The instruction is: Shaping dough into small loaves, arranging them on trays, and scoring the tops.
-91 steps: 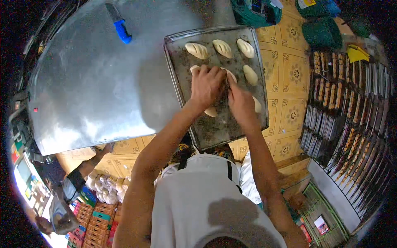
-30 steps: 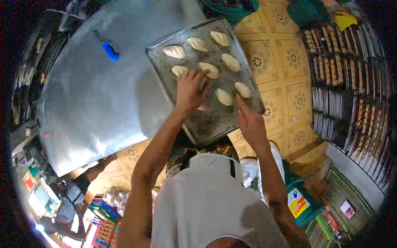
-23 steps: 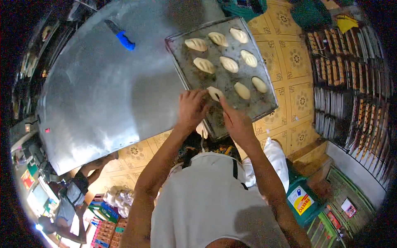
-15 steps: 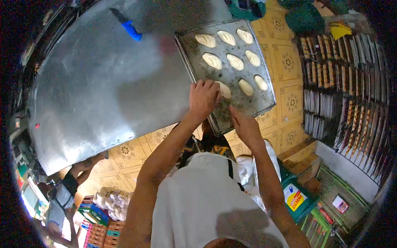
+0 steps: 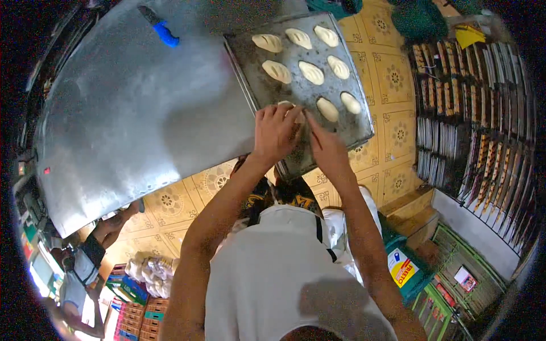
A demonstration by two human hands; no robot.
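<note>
A dark metal baking tray (image 5: 347, 122) lies at the table's right end and overhangs the tiled floor. Several pale oval dough pieces sit on it in rows, such as one dough piece (image 5: 311, 73) in the middle. My left hand (image 5: 276, 133) is curled over another dough piece (image 5: 297, 113) near the tray's front end, with only the top of that piece showing. My right hand (image 5: 328, 152) lies flat beside it, fingers stretched toward the same piece and resting on the tray.
A large steel table (image 5: 131, 119) fills the left, with a blue-handled tool (image 5: 162, 31) at its far side. Tall racks of trays (image 5: 472, 113) stand to the right. Another person (image 5: 85, 264) and stacked crates (image 5: 133, 307) are at the lower left.
Both my hands have drawn back from the tray's middle rows to its front end and come together over one dough piece. The view has shifted slightly.
</note>
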